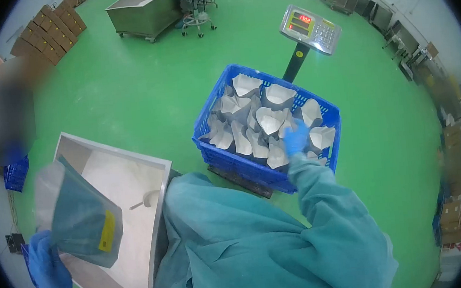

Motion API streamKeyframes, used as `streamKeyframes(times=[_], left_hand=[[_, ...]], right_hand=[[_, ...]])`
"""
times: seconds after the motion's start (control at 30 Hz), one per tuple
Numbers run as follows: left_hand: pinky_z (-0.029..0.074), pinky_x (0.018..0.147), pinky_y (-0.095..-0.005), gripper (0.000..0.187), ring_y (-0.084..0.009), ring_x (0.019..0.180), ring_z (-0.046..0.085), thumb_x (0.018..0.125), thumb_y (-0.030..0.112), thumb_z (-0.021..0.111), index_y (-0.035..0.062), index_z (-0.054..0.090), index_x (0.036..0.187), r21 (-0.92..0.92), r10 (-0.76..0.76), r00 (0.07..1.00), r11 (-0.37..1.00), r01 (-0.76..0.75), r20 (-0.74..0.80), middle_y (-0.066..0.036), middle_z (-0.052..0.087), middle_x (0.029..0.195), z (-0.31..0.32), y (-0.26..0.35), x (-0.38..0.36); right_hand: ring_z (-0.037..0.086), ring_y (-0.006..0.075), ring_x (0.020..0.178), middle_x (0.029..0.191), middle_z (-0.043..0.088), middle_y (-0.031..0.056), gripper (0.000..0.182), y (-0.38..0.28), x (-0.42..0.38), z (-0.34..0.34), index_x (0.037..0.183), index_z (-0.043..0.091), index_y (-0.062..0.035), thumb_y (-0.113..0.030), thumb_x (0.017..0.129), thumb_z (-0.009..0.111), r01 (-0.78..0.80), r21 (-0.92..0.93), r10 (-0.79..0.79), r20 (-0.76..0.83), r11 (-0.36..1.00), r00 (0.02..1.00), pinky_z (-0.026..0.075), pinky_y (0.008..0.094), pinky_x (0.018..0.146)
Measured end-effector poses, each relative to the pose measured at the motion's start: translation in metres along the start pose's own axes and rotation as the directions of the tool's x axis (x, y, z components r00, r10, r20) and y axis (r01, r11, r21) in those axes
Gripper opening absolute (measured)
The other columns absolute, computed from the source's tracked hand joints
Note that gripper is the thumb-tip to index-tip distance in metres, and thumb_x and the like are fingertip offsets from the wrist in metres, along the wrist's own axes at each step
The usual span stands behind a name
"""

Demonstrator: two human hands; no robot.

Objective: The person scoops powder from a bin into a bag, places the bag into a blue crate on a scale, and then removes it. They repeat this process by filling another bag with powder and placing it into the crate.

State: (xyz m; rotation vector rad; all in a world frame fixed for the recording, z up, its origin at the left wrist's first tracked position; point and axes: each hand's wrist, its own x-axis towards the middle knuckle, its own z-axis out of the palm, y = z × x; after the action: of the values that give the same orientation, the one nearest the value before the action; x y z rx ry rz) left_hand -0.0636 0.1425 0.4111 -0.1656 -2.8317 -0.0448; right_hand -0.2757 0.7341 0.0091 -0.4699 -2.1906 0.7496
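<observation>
My left hand (50, 272), in a blue glove, is closed on the edge of a translucent bag (80, 217) with a yellow label. The bag is held over a metal trough (158, 164) with white powder inside. On the powder lies a scoop (149, 199) with a thin handle. My right hand (297, 138), also gloved in blue, reaches into a blue crate (243, 165) packed with several open silver pouches (269, 119). Its fingers are closed at the rim of a pouch near the crate's right side; the fingertips are partly hidden.
The crate stands on a scale whose display (310, 29) rises behind it with red digits. Further off are a wheeled metal tub (145, 14), a stool (197, 18) and stacked cartons (48, 34). A blurred person is at the far left; another blue crate (16, 173) stands there.
</observation>
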Motion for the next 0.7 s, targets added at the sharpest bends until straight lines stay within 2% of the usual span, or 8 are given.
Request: streamKeyframes(times=[0.1, 0.23, 0.33, 0.4, 0.43, 0.5, 0.57, 0.7], left_hand=[[0.045, 0.084, -0.032, 0.025, -0.0266, 0.101, 0.057, 0.083, -0.006, 0.051, -0.0012, 0.058, 0.107, 0.114, 0.05, 0.995, 0.993, -0.041, -0.08, -0.014, 0.058, 0.106, -0.013, 0.024, 0.053], [0.047, 0.082, -0.0308, 0.024, -0.021, 0.098, 0.059, 0.087, -0.003, 0.052, -0.0009, 0.058, 0.109, -0.076, -0.252, 0.929, 0.968, 0.24, -0.272, -0.013, 0.06, 0.104, -0.002, 0.057, 0.133], [0.048, 0.078, -0.043, 0.041, -0.0352, 0.087, 0.062, 0.085, 0.04, 0.058, 0.0008, 0.065, 0.095, -0.021, 0.009, 0.954, 1.0, -0.016, -0.301, -0.017, 0.067, 0.093, 0.008, 0.11, 0.212], [0.045, 0.088, -0.0352, 0.025, -0.0252, 0.098, 0.058, 0.087, 0.013, 0.055, 0.0002, 0.062, 0.107, -0.082, 0.108, 0.971, 0.988, -0.128, -0.215, -0.013, 0.062, 0.1, 0.037, 0.117, 0.247], [0.043, 0.092, -0.0313, 0.026, -0.0201, 0.104, 0.056, 0.088, -0.001, 0.054, -0.0001, 0.06, 0.113, -0.115, 0.164, 0.97, 0.976, -0.186, -0.177, -0.011, 0.059, 0.103, 0.053, 0.12, 0.267], [0.048, 0.069, -0.0282, 0.016, -0.0172, 0.078, 0.062, 0.085, 0.0, 0.055, -0.0021, 0.062, 0.1, -0.239, 0.412, 0.874, 0.849, -0.471, -0.26, -0.011, 0.061, 0.088, 0.094, 0.169, 0.321], [0.05, 0.075, -0.031, 0.015, -0.0205, 0.08, 0.063, 0.083, 0.003, 0.063, -0.0008, 0.064, 0.097, -0.361, 0.367, 0.913, 0.838, -0.408, -0.181, -0.01, 0.062, 0.089, 0.135, 0.209, 0.354], [0.048, 0.066, -0.0335, 0.012, -0.029, 0.073, 0.06, 0.08, 0.005, 0.064, 0.0004, 0.063, 0.091, -0.347, 0.512, 0.796, 0.718, -0.603, -0.323, -0.014, 0.061, 0.084, 0.228, 0.252, 0.394]], right_hand=[[0.057, 0.0382, 0.099, 0.106, 0.059, 0.0247, 0.047, 0.046, 0.044, -0.053, 0.116, 0.052, 0.0048, -0.021, 0.077, 0.062, -0.344, -0.295, 0.373, 0.045, 0.891, 0.927, 0.044, 0.0446, 0.086], [0.052, 0.044, 0.109, 0.12, 0.054, 0.0292, 0.068, 0.131, 0.056, 0.006, 0.136, 0.039, -0.0019, -0.039, 0.083, 0.06, -0.294, -0.215, 0.293, -0.036, 0.931, 0.955, 0.04, 0.0452, 0.096], [0.04, 0.0487, 0.121, 0.132, 0.043, 0.0298, 0.073, 0.045, 0.08, 0.059, 0.141, 0.036, -0.0137, -0.049, 0.081, 0.058, -0.441, -0.337, 0.52, 0.196, 0.832, 0.832, 0.037, 0.0547, 0.097], [0.023, 0.0529, 0.13, 0.143, 0.028, 0.027, 0.073, 0.012, 0.075, 0.111, 0.142, 0.034, -0.0282, -0.058, 0.079, 0.055, -0.354, -0.359, 0.461, 0.281, 0.864, 0.842, 0.031, 0.0688, 0.091], [0.024, 0.0522, 0.13, 0.141, 0.03, 0.0253, 0.066, -0.015, 0.07, 0.132, 0.14, 0.034, -0.0318, -0.054, 0.081, 0.054, -0.311, -0.405, 0.449, 0.308, 0.86, 0.839, 0.033, 0.0685, 0.091], [0.024, 0.0514, 0.129, 0.14, 0.032, 0.0235, 0.06, -0.047, 0.056, 0.164, 0.139, 0.034, -0.0354, -0.049, 0.083, 0.053, -0.266, -0.445, 0.437, 0.343, 0.855, 0.832, 0.035, 0.0682, 0.09], [0.008, 0.0507, 0.135, 0.148, 0.018, 0.0164, 0.054, -0.05, 0.046, 0.194, 0.136, 0.036, -0.0384, -0.047, 0.085, 0.052, -0.074, -0.526, 0.387, 0.514, 0.847, 0.766, 0.031, 0.0742, 0.087], [0.009, 0.0518, 0.136, 0.151, 0.017, 0.0123, 0.058, -0.035, 0.025, 0.214, 0.139, 0.034, -0.0431, -0.044, 0.086, 0.055, 0.203, -0.53, 0.251, 0.66, 0.823, 0.708, 0.028, 0.075, 0.09]])
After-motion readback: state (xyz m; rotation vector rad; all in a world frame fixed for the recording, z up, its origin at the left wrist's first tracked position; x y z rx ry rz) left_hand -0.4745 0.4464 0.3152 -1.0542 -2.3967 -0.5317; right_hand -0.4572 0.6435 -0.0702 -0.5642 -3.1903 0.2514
